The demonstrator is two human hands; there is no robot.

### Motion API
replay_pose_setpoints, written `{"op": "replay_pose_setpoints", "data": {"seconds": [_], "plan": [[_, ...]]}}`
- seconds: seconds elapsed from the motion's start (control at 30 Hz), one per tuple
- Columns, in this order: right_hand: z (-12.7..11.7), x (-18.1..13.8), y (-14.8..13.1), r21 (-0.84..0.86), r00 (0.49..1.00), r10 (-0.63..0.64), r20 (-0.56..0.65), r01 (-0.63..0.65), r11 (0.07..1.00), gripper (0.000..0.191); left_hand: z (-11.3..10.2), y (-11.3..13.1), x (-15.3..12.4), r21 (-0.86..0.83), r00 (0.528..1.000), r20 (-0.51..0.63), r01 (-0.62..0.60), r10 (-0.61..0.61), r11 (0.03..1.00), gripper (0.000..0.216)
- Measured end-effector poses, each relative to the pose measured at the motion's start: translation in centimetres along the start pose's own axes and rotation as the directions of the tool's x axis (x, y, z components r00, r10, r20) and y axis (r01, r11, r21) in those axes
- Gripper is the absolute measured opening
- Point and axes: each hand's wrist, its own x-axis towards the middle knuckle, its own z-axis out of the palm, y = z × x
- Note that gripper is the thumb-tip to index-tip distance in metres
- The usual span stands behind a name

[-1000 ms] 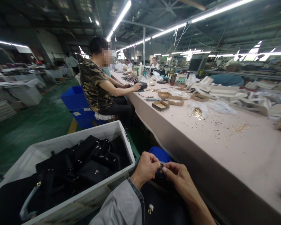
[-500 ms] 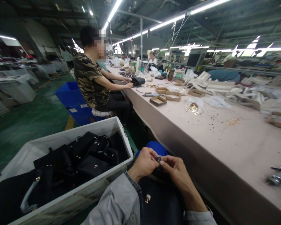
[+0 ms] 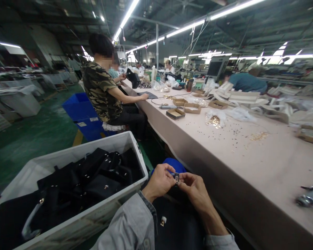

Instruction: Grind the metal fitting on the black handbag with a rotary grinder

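Note:
A small dark strap end (image 3: 176, 177) with a rectangular metal piece on it is pinched between my hands. My left hand (image 3: 159, 181) grips its left side with thumb and fingers closed. On the other side, my right hand (image 3: 195, 189) pinches its right edge. Below them a black bag (image 3: 179, 225) lies across my lap, bearing a small gold clasp (image 3: 163, 221) partly covered in white. Its upper part is hidden by my hands and wrists.
A grey-white bin (image 3: 94, 205) full of black bags (image 3: 94, 177) stands at my left. The long table (image 3: 224, 166) on my right holds cardboard trays (image 3: 175, 113), bagged gold hardware (image 3: 214, 121), scattered small parts and a metal tool (image 3: 311, 197). A co-worker (image 3: 101, 90) sits ahead.
The dark strap end has turned slightly, showing more of its metal rectangle; my hands have barely shifted. The co-worker ahead has lifted a black item from the table with one hand.

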Motion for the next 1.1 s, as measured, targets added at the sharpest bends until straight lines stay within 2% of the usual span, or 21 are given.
{"op": "replay_pose_setpoints", "data": {"seconds": [0.13, 0.37, 0.57, 0.73, 0.93, 1.1], "plan": [[-0.3, -0.1, 0.6, 0.030, 1.000, -0.002, 0.003, 0.002, 1.000, 0.036, 0.4, 0.2, -0.4, 0.064, 1.000, 0.022, -0.018, 0.017, 0.998, 0.029], [-0.4, 1.1, 1.0, -0.082, 0.995, -0.071, -0.073, 0.065, 0.994, 0.030, 0.8, -0.3, 1.7, 0.113, 1.000, -0.005, 0.005, -0.005, 0.994, 0.035], [0.0, 2.0, 0.5, -0.229, 0.993, -0.084, -0.088, 0.062, 0.971, 0.045, 0.4, -0.1, 1.4, 0.082, 0.998, 0.066, 0.012, -0.017, 0.997, 0.037], [0.3, 2.7, 1.8, -0.186, 0.985, -0.055, -0.166, 0.023, 0.982, 0.045, 0.3, -0.5, 1.4, 0.036, 0.998, 0.059, 0.021, -0.023, 0.999, 0.033], [0.3, 2.9, 3.0, -0.112, 0.980, -0.028, -0.197, 0.006, 0.994, 0.046, 0.4, -0.8, 1.6, 0.033, 0.998, 0.067, -0.001, -0.001, 0.999, 0.032], [0.1, 2.9, 2.9, -0.096, 0.967, -0.032, -0.251, 0.008, 0.995, 0.048, 0.9, -0.7, 1.2, 0.088, 0.999, -0.005, -0.031, 0.032, 0.996, 0.028]]}}
